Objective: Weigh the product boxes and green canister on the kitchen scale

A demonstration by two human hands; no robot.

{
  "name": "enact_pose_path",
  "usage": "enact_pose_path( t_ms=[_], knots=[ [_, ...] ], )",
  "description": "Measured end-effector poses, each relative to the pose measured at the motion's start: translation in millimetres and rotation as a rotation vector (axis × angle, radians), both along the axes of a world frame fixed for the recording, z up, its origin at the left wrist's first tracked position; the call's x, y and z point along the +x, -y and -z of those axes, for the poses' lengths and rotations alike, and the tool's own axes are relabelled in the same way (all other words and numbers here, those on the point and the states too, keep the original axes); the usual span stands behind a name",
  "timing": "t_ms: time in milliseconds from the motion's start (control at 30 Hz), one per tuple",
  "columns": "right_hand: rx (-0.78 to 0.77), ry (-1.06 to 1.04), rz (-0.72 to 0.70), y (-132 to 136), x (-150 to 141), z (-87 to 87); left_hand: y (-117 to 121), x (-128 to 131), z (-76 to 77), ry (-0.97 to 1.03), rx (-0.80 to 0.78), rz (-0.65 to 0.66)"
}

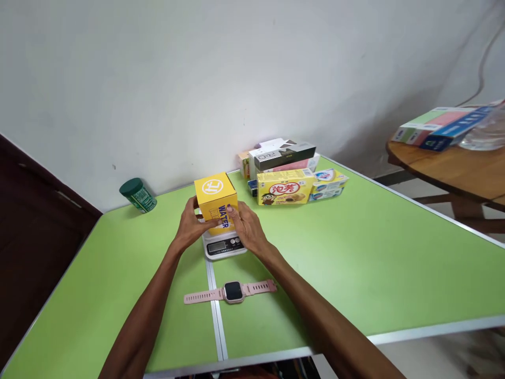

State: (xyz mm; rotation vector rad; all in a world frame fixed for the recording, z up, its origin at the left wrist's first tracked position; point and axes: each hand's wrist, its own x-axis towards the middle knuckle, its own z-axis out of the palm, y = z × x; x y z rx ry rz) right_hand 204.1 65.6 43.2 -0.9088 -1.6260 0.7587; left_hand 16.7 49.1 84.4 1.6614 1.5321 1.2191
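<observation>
A yellow cardboard box (215, 197) marked "WATER" stands upright over a white digital kitchen scale (215, 254). My left hand (193, 223) is closed around its left side, thumb across the front. On its right side my right hand (249, 226) grips it, thumb on the front face. Whether the box's underside touches the scale's platform I cannot tell, as the hands and box hide it. The scale's display and buttons face me. In front of the scale a smartwatch with a pink strap (233, 291) lies flat, its strap spread out to both sides.
A dark green tub (138, 195) stands at the back left of the green folding table (335, 263). Several boxes, among them a yellow snack box (284, 188), are grouped by the wall. On the right, a wooden table (469, 168) bears a colourful box (442, 126).
</observation>
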Motion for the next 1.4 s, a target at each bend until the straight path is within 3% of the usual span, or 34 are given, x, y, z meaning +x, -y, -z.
enact_pose_path(
  t_ms=[167,267,367,467,567,633,1167,1267,1400],
  knots=[
    [-0.012,-0.008,0.017,-10.3,3.3,13.0,0.6,-11.1,10.1,-0.004,0.002,0.032],
    [-0.143,-0.106,0.093,-20.1,19.5,28.6,0.9,-28.5,19.8,-0.025,0.029,-0.020],
    [-0.304,-0.208,0.192,-26.5,35.9,48.6,2.5,-52.1,42.2,0.094,-0.001,-0.120],
    [-0.353,-0.264,0.240,-27.8,42.7,62.8,5.9,-67.4,70.9,0.152,-0.037,-0.253],
    [-0.338,-0.276,0.242,-26.3,41.0,66.5,9.1,-70.2,90.8,0.128,-0.013,-0.353],
    [-0.336,-0.275,0.245,-25.0,39.3,65.6,10.3,-68.8,95.6,0.108,-0.002,-0.354],
    [-0.301,-0.236,0.211,-17.5,42.8,59.3,25.0,-69.2,95.0,0.074,-0.010,-0.342],
    [-0.305,-0.230,0.202,-14.6,43.1,56.8,29.7,-62.4,84.8,0.097,0.001,-0.345],
    [-0.195,-0.221,0.195,-8.6,35.3,39.7,26.9,-42.0,52.4,0.000,0.131,-0.254]
  ],
)
